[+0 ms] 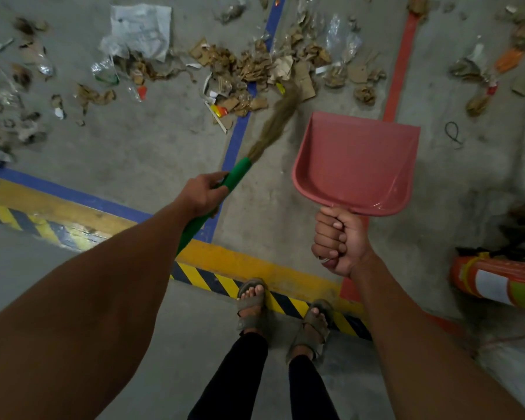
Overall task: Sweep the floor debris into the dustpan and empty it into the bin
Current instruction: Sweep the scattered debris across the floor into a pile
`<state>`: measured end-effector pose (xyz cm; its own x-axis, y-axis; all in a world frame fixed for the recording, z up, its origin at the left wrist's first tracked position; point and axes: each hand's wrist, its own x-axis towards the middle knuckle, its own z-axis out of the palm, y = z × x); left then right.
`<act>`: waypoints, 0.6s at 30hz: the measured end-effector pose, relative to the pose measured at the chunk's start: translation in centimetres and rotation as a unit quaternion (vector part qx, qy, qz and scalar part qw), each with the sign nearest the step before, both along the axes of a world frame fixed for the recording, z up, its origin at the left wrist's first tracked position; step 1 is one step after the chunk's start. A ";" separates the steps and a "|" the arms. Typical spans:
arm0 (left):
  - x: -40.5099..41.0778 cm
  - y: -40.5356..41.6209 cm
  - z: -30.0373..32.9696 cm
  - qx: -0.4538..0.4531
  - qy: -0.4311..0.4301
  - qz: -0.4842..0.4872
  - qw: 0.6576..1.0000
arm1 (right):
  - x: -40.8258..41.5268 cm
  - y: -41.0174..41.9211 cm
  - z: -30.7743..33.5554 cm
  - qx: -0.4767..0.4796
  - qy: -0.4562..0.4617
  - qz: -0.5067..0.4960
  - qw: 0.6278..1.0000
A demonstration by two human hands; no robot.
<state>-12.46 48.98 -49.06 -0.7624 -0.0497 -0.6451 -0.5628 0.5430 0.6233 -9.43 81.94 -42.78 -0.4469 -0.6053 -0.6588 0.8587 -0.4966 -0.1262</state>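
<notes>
My left hand [205,194] grips the green handle of a grass broom [273,122], whose brown bristles reach up and right into the edge of a debris pile [249,68] of torn cardboard, paper and clear plastic. My right hand [338,241] is closed around the handle of a pink dustpan [356,163], held above the floor with nothing inside it, its open lip pointing away from me toward the pile. No bin can be made out.
Debris is scattered across the far floor, left [19,95] and right [491,68]. Blue [240,131], red [402,65] and yellow-black hazard tape [212,280] lines cross the concrete. My sandalled feet [282,313] stand at the hazard line. An orange cylinder [497,283] lies at right.
</notes>
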 end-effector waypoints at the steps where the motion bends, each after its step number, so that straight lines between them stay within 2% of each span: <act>1: 0.0 0.2 -0.4 0.003 -0.016 -0.008 1.000 | -0.2 0.0 -0.2 -0.001 0.000 0.002 1.000; 5: -2.9 1.1 -1.5 -0.076 -0.102 -0.086 0.988 | -0.3 0.2 -1.0 0.004 -0.003 0.014 1.000; 9: -7.4 2.1 -1.1 -0.171 -0.074 -0.133 0.974 | -0.1 0.1 -1.6 0.011 -0.011 0.017 1.000; 13: -10.9 1.9 -1.0 -0.201 0.019 -0.082 0.976 | -0.7 -0.2 -1.5 0.018 -0.012 0.014 1.000; 18: -10.8 1.3 0.4 -0.142 0.096 0.036 0.985 | -2.4 -0.3 -0.7 0.017 -0.007 0.018 1.000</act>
